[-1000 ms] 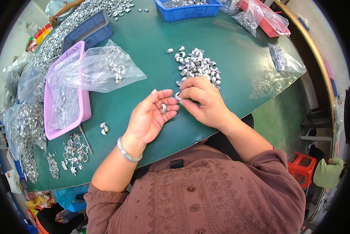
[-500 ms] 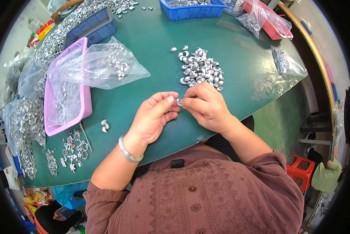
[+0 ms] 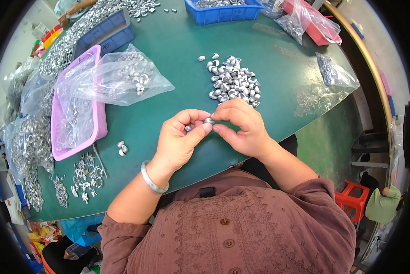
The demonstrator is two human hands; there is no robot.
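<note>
The view comes from the left one of two wide fisheye cameras worn side by side on the head. It looks steeply down and forward over the brown shirt [image 3: 246,214], which is nearest, to the hands [image 3: 175,141], close by at the middle. Beyond them the green surface [image 3: 177,41] reaches away to a bright blue tray [image 3: 224,16] at the far side. The floor [image 3: 323,128] shows at the right, and straight edges bend toward the rim.

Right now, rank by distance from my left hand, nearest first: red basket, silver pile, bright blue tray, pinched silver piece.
From the left hand:
1. Silver piece: at its fingertips.
2. Silver pile: ahead, rightward.
3. Bright blue tray: table's far side.
4. Red basket: far right.
</note>
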